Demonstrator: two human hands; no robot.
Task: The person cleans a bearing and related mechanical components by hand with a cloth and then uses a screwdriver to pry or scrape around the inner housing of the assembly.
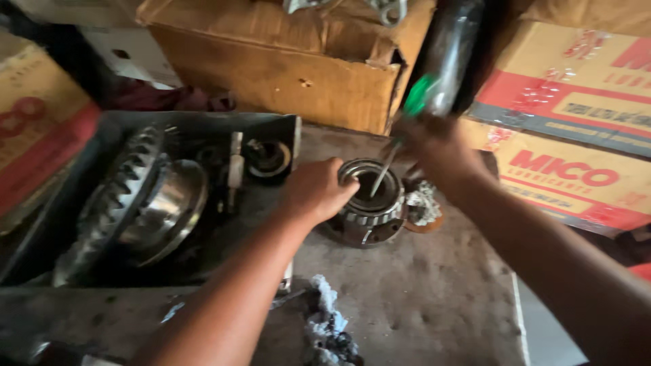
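This is a mechanic's workshop. A grimy, grease-stained bench [420,298] carries a bearing hub [369,203] right at the fingers [339,177] of the left hand [315,190]. Left of those fingers sits a metal tray [102,135] holding a big toothed ring gear [115,196]. Beyond the fingers stand worn cardboard cartons [285,68], and oily rags [329,325] lie nearer the person.

You have open bench [434,298] in front of the bearing [371,196]; cardboard boxes [298,74] wall the back, and the metal tray [278,129] seemingly crowds your left.
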